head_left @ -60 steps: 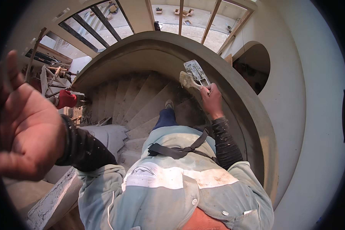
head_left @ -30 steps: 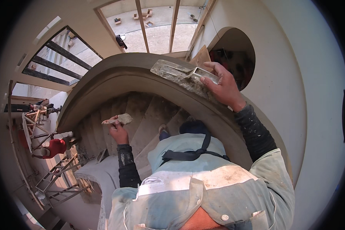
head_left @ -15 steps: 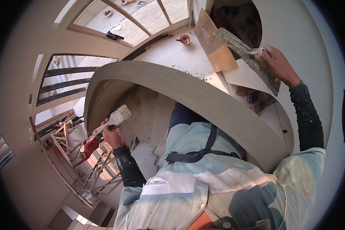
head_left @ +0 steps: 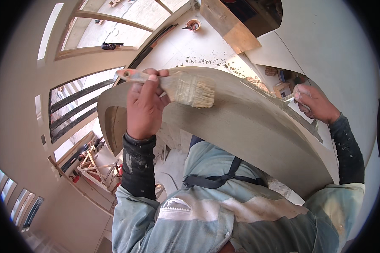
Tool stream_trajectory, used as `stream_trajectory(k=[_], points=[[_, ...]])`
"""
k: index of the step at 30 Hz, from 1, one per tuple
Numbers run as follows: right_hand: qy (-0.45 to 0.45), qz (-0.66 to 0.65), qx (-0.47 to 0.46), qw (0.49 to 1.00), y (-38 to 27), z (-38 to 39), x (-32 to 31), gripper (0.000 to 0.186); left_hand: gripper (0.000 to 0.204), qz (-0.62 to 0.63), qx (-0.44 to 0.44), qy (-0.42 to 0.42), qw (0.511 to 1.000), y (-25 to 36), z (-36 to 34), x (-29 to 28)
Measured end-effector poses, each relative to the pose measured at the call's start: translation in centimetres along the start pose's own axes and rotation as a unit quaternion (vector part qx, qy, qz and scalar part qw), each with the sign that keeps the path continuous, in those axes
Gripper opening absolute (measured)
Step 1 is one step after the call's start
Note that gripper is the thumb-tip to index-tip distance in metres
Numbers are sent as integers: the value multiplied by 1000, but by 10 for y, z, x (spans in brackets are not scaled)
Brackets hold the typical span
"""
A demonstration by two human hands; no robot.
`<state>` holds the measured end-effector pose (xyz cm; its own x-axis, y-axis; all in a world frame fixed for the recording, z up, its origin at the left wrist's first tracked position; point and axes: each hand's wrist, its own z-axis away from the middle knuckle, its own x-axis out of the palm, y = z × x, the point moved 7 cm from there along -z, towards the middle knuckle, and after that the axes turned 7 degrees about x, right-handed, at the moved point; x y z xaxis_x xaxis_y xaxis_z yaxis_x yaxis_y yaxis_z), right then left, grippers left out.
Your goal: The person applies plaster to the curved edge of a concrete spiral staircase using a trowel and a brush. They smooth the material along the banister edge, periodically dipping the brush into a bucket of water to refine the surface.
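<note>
In front of me curves a low wall (head_left: 257,130) coated in smooth grey plaster. My left hand (head_left: 145,107) is closed round the handle of a wide paintbrush (head_left: 190,90). Its pale, plaster-caked bristles point right, over the wall's top; whether they touch it I cannot tell. On the right, my right hand (head_left: 314,103) grips a plastering trowel (head_left: 304,120) by its handle. The trowel's long blade lies along the wall's far edge, seen nearly edge-on, and seems to touch it.
Beyond the wall, plaster crumbs (head_left: 228,65) dot the pale floor. An orange bucket (head_left: 193,25) and a brown board (head_left: 230,31) are farther off. A black object (head_left: 112,45) rests on the window ledge. Wooden trestles (head_left: 93,168) stand at lower left.
My left hand has risen with the paintbrush, from low on the left to above the wall. My right hand has brought the trowel down to the wall's far edge. The view has shifted.
</note>
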<state>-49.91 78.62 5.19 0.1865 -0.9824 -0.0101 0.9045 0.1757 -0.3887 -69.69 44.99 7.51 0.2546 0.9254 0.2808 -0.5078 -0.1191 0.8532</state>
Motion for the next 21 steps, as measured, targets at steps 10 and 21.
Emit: stream_trajectory(k=[10, 21], points=[[-105, -15, 70, 992, 20, -31, 53, 23, 31, -267, -204, -157, 929, -90, -80, 3], [-50, 250, -219, 942, -125, -234, 177, 51, 34, -698, -24, -1, 716, -71, -210, -289]])
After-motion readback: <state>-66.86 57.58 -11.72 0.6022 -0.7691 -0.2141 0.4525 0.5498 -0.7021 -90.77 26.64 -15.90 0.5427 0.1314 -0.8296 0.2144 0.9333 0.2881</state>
